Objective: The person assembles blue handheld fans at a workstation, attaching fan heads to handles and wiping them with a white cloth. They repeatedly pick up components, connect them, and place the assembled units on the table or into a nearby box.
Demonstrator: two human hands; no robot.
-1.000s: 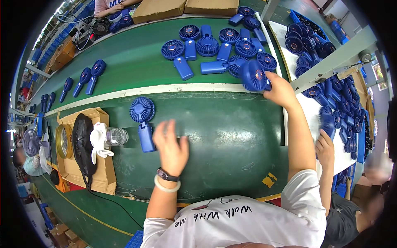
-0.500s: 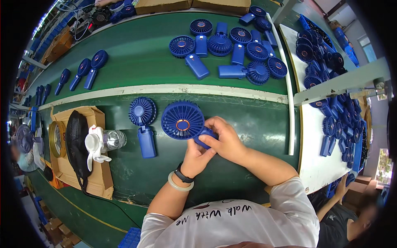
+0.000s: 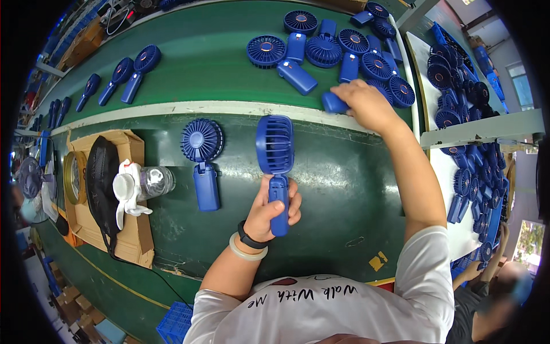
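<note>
My left hand (image 3: 277, 209) is wrapped round the handle of a blue handheld fan (image 3: 275, 146), which stands upright and side-on above the green bench. At the near edge of the green belt, my right hand (image 3: 366, 103) grips another blue handheld fan (image 3: 334, 103) from above. Only that fan's slightly blurred handle end shows clearly; my hand covers part of the rest. To the left of my left hand, a third handheld fan (image 3: 202, 143) lies on the bench with its handle toward me.
Several fans (image 3: 323, 51) crowd the belt's right side, others (image 3: 137, 71) lie spaced out leftward. A cardboard tray (image 3: 136, 226) holds a black pouch (image 3: 103, 183); a clear bottle (image 3: 156, 182) lies beside it. A metal post (image 3: 481, 127) and fan-laden white table stand right, near another person (image 3: 487, 304).
My right hand has left the fan in my left hand and reached forward to a fan on the belt. The left-held fan has turned from facing up to upright, side-on.
</note>
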